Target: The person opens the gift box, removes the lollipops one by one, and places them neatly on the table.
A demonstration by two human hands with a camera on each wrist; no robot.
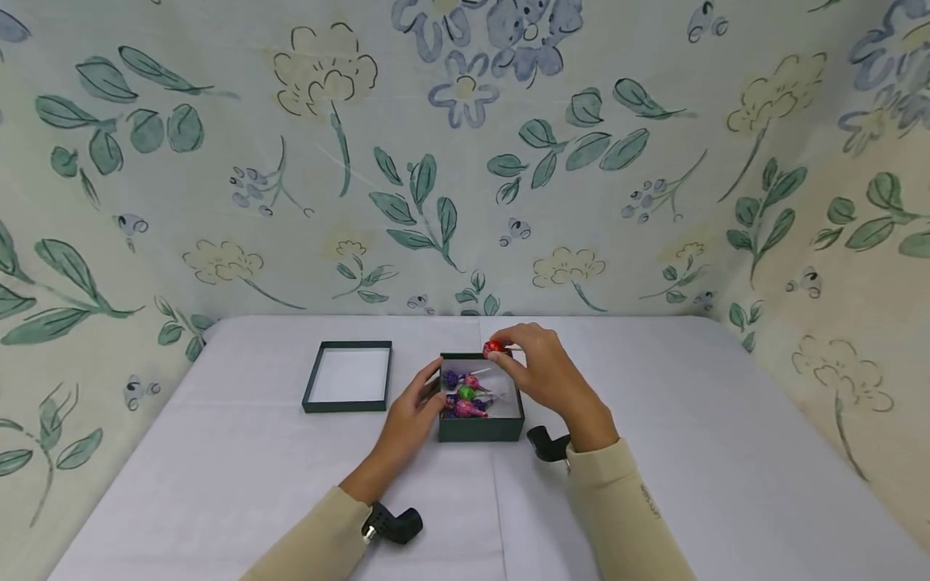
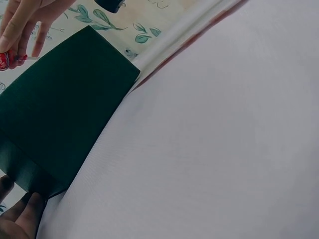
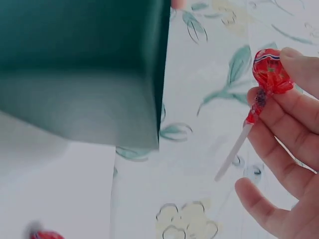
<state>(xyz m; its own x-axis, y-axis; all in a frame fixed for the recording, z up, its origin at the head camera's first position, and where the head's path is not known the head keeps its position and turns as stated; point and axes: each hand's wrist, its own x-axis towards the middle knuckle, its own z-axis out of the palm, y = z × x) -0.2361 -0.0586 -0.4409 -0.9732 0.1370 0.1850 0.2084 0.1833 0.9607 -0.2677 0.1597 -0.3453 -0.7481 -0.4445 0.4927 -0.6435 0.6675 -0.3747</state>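
A red-wrapped lollipop (image 3: 271, 72) is pinched between the thumb and fingers of my right hand (image 1: 545, 373), above the back rim of a dark green box (image 1: 479, 430). Its white stick (image 3: 233, 153) slants away from the wrapped head in the right wrist view. Inside the box lie several wrapped lollipops (image 1: 468, 393), purple, pink and green, mostly toward the left side. My left hand (image 1: 408, 420) grips the box at its left wall. In the left wrist view, the fingers (image 2: 31, 211) touch the green side near its lower corner.
A dark green box lid (image 1: 345, 407) with a white inside lies left of the box. Everything rests on a white-covered table (image 1: 254, 484). A floral cloth (image 1: 450, 202) hangs behind. Something red (image 3: 47, 234) shows at the lower left edge in the right wrist view.
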